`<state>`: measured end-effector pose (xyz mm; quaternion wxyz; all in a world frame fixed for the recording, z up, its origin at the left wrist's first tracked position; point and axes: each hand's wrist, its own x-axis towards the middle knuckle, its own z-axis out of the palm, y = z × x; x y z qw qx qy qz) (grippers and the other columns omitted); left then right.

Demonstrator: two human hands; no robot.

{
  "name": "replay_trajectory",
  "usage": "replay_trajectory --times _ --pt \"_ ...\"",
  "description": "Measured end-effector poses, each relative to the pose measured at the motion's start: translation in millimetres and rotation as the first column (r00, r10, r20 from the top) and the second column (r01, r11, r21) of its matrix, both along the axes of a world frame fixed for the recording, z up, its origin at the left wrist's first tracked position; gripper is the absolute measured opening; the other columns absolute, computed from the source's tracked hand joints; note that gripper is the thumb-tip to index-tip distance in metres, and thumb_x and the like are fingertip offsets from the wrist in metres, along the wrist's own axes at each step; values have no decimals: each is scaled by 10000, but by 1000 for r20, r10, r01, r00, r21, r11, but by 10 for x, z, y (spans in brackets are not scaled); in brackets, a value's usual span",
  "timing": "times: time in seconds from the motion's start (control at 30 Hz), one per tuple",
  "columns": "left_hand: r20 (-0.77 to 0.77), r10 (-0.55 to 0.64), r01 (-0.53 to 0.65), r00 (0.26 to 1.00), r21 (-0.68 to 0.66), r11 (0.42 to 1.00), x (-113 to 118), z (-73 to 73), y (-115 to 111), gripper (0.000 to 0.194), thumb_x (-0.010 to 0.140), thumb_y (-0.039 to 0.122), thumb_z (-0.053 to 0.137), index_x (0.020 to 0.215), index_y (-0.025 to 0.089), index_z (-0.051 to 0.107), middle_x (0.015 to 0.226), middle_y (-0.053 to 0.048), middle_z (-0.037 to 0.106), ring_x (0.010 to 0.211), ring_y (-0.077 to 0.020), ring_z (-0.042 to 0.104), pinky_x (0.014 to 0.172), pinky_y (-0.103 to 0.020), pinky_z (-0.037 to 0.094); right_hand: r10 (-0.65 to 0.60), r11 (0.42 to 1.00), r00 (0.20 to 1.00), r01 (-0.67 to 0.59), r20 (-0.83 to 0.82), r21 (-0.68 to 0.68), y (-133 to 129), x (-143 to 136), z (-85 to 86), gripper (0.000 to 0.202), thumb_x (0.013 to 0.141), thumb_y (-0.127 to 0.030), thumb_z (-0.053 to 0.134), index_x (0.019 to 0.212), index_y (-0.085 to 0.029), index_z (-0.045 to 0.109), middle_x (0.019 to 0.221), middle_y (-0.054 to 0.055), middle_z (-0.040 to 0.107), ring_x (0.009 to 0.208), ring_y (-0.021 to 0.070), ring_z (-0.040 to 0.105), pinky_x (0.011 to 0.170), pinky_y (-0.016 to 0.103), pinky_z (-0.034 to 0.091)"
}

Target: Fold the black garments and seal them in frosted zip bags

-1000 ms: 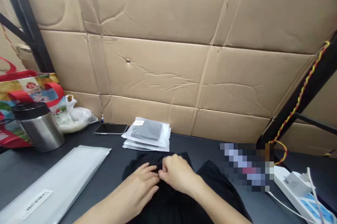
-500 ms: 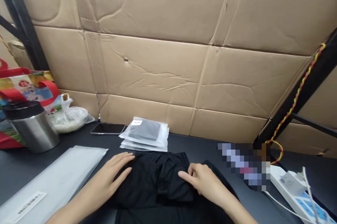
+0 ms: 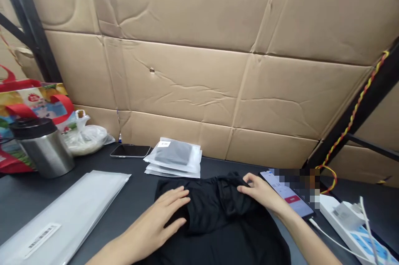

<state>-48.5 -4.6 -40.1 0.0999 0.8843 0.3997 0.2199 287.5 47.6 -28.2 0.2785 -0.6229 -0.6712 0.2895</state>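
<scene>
A black cloth garment [image 3: 212, 227] lies partly folded on the dark table in front of me; its exact kind I cannot make out. My left hand [image 3: 165, 215] rests flat on its left part, fingers stretched out. At the upper right, my right hand [image 3: 257, 190] pinches a bunched fold of the same garment between thumb and fingers. Just beyond the cloth sits a small stack of clear packets [image 3: 174, 159], the top one with dark fabric inside and a white label.
Flat plastic bags [image 3: 68, 211] with a barcode label lie at left. Behind them stand a steel mug [image 3: 46, 150], a knotted plastic bag [image 3: 87, 138] and a colourful tote [image 3: 37, 103]. One phone [image 3: 131, 151] lies at the back; another phone [image 3: 289, 194] and a power strip [image 3: 352, 227] are at right.
Both hands have shifted to the right, the left one now flat over the cloth. The bunched part of the garment has moved right and away from me with my right hand.
</scene>
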Motion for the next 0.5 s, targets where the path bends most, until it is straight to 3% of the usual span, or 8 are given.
replay_trajectory --times 0.13,0.23,0.37,0.5 --pt "-13 -41 40 999 -40 998 62 -93 12 509 904 189 593 1373 347 470 1450 -8 479 1335 -249 422 1078 -459 381 -85 995 978 76 189 57 54 22 -48 187 715 -272 605 701 -235 422 545 -72 506 557 149 532 518 222 338" --pt "-32 -58 56 998 -42 998 48 -131 18 551 907 167 581 1403 350 428 1464 -11 461 1360 -252 377 1095 -481 342 -141 984 927 94 346 150 -58 -190 168 148 735 -209 604 780 -235 464 618 -29 566 617 193 574 560 255 349" --pt "-44 -52 51 998 -37 998 49 -171 29 561 907 160 573 1409 357 415 1466 -4 459 1374 -253 354 1092 -501 337 -148 970 848 23 510 243 -290 -802 473 199 789 -115 563 956 -215 525 859 97 651 762 276 631 622 321 402" --pt "-24 -40 40 999 -6 999 69 -197 30 561 900 166 586 1404 354 428 1451 -10 479 1359 -261 382 1092 -492 341 -26 962 797 -143 603 231 -454 -1461 417 284 779 -39 537 1030 -170 554 995 170 642 892 329 631 629 364 487"
